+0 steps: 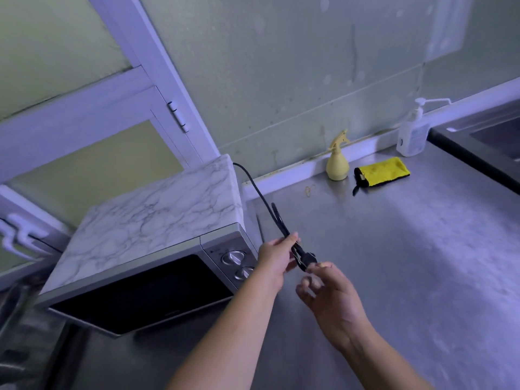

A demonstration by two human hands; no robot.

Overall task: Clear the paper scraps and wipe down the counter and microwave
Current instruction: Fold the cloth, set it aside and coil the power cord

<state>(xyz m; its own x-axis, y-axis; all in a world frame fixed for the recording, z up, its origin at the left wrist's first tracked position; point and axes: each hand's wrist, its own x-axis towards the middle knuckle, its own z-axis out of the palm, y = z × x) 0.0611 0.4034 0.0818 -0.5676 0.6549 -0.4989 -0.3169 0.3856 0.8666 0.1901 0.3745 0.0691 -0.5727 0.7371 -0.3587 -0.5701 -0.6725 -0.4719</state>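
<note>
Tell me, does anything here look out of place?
The black cord from the microwave is unplugged: left hand grips it folded, right hand pinches its plug. A loose rubber band lies on the counter.

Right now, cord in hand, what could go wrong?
1. The left hand grips the folded cord, which runs behind the microwave; a tug might shift the microwave.
2. The plug sits bare by the right hand; mist from the spray bottle could wet it.
</note>
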